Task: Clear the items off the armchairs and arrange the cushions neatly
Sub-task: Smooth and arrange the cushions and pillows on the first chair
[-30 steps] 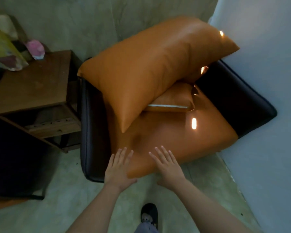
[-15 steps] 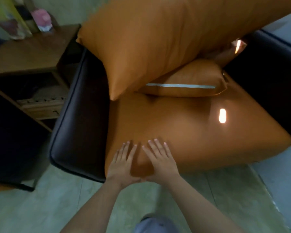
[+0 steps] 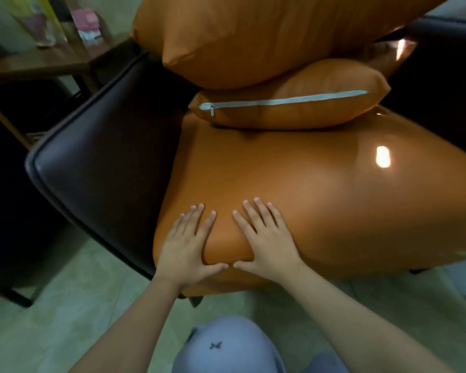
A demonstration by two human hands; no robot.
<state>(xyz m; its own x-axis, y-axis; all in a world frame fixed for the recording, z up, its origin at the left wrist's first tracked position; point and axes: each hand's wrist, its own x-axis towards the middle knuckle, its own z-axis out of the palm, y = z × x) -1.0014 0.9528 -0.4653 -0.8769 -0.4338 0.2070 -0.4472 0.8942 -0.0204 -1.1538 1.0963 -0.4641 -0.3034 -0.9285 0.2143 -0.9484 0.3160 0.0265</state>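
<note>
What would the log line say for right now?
left hand: flat on seat cushion | right hand: flat on it, thumbs close together | zippered cushion: on seat, under large cushion

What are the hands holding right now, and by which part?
Nothing is gripped. Both the left hand and right hand lie flat, fingers straight, on the front corner of the seat cushion, thumbs along its front edge.

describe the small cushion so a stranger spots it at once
Start at the dark armchair with the orange seat cushion. At the seat's back, under the big orange pillow, lies the small cushion. Only it shows a pale zip.
</note>
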